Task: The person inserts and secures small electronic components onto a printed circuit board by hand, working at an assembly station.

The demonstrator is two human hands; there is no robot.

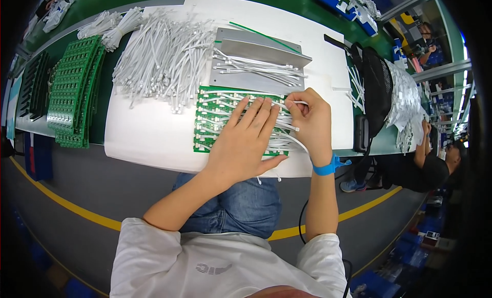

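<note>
A green circuit board panel (pixel 201 136) lies on the white sheet in front of me, with white cables (pixel 281 142) running across it in rows. My left hand (pixel 243 144) rests flat over the panel and its cables, fingers stretched out. At the panel's right edge, my right hand (pixel 313 118) has its fingers curled and pinches a white cable (pixel 299 102); its far end is partly hidden by the fingers. A blue wrist strap (pixel 324 169) circles my right wrist. Behind the panel, several white cables (pixel 259 67) lie on a grey metal bracket (pixel 241 43).
A large heap of white cables (pixel 159 57) spreads at the back left. Stacked green boards (pixel 73 90) stand farther left. A thin green strip (pixel 264 36) lies along the bracket. On the right are a black bag (pixel 376 77) and a person (pixel 428 167) beyond the bench.
</note>
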